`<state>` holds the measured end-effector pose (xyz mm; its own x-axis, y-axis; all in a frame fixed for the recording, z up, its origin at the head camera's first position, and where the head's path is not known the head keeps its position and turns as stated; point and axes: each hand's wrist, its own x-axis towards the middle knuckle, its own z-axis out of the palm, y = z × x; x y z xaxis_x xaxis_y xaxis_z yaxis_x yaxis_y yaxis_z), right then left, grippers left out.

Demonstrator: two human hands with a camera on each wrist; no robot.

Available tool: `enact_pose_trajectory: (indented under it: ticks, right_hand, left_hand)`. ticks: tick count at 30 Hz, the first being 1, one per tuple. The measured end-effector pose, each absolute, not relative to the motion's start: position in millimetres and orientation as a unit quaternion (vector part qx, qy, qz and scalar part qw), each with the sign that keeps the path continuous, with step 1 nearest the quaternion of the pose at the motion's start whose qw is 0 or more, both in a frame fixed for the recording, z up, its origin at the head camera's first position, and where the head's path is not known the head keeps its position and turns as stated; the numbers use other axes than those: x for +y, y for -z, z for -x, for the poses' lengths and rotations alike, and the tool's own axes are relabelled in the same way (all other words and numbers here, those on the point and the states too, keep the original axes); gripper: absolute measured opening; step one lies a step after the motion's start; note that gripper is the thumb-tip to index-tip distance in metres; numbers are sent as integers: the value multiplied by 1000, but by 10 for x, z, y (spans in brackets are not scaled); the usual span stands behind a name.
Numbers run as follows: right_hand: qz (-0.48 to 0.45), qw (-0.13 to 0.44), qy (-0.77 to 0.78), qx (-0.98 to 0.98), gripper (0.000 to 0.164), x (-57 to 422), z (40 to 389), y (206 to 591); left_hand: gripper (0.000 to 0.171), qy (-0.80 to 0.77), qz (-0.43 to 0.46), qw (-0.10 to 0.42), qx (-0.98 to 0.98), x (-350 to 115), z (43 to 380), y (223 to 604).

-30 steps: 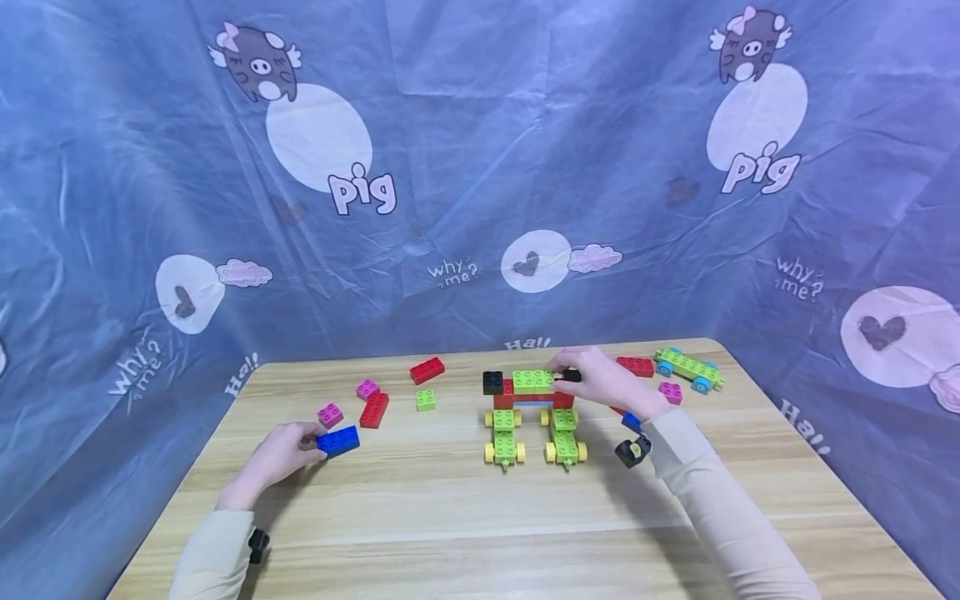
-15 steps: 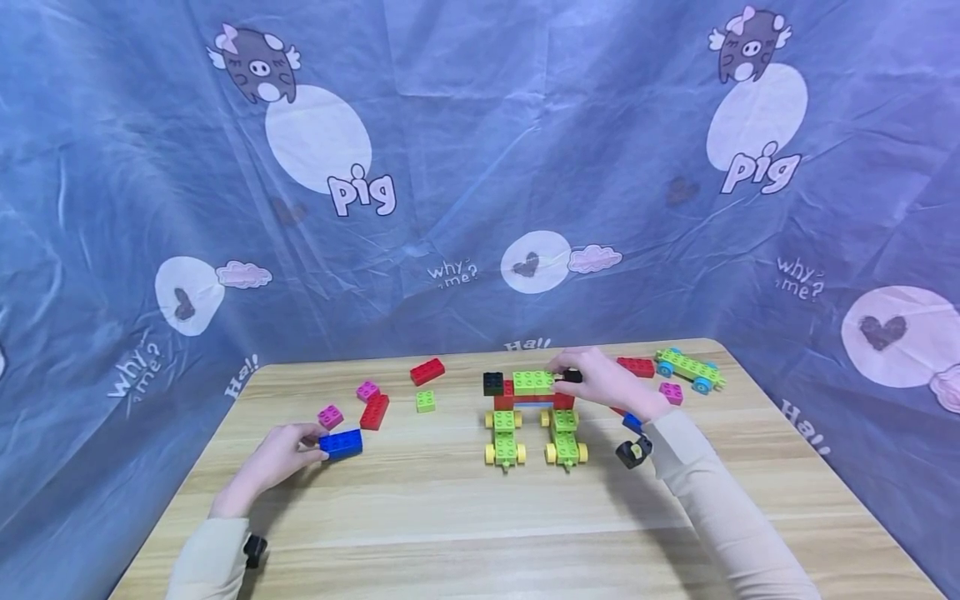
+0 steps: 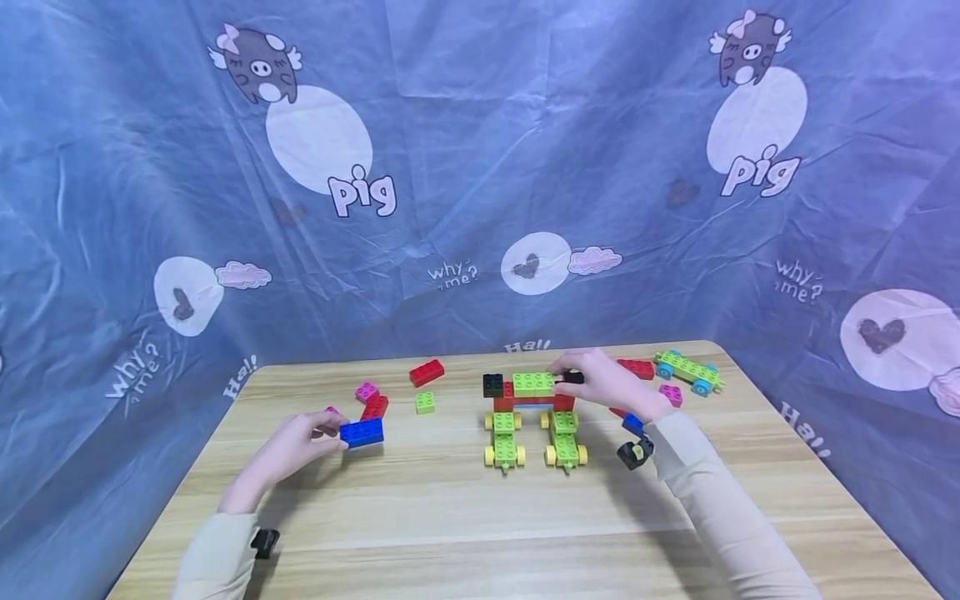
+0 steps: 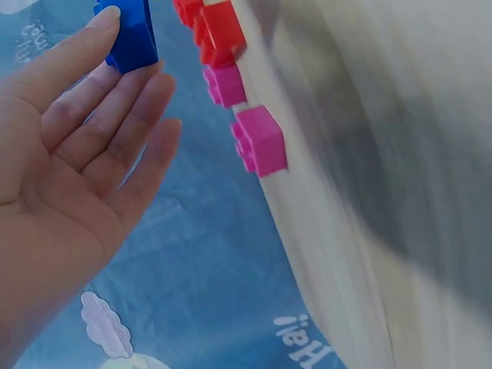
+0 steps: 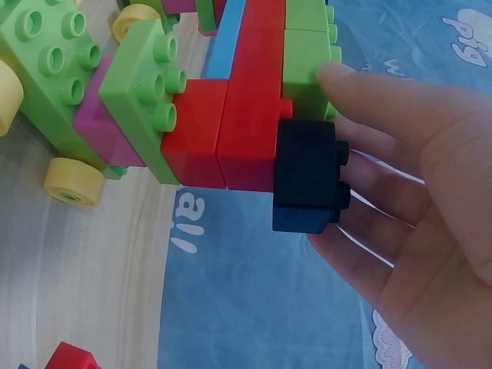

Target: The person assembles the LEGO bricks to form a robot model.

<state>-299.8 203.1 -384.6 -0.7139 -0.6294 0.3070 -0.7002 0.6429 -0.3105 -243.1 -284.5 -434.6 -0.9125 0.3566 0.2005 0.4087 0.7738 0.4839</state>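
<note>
My left hand [image 3: 288, 454] pinches a blue toy brick [image 3: 362, 433] between thumb and fingertips. In the left wrist view, the thumb lies across the blue brick [image 4: 134, 34], which is held above the table. To the right stands a toy-brick model [image 3: 534, 402] on two green wheeled bases with yellow wheels. Red bricks span it, with light green on top and a black brick [image 3: 492, 385] at its left end. My right hand [image 3: 606, 385] grips the model's right end. Its thumb touches the light green brick [image 5: 307, 73], beside another black brick [image 5: 307, 173]; the fingers are partly hidden behind.
Left of the model lie red bricks [image 3: 427, 372], a small green brick [image 3: 425, 402] and pink bricks [image 3: 367, 391]. A green wheeled base [image 3: 687, 372] with blue wheels is at the back right, near a pink brick [image 3: 671, 395]. Patterned blue cloth [image 3: 450, 192] hangs around the table.
My left hand has lifted the blue brick and moved it right, now partly covering a pink brick. My right hand stays at the model, which has not moved.
</note>
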Motion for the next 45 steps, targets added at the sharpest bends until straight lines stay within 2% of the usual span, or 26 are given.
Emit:
enact_pose_trajectory:
  ticks: [8,15,25,45]
  right_hand:
    - [-370,91,-206,-901,25,2024,2994,3856]
    - [-365,93,-201,-904,25,2027,2995,3867]
    - [-357,90,-199,-908,25,2031,2996,3872]
    - [-352,83,-200,-911,25,2026,3010,3872]
  left_hand:
    - [36,286,209,37,-935,-2695,2480,4325]
    - [32,331,198,35,-922,-2501,2555,4249]
    - [34,334,219,91,-912,-2165,2705,4055]
    - [35,360,263,111,-888,-1401,2924,3868]
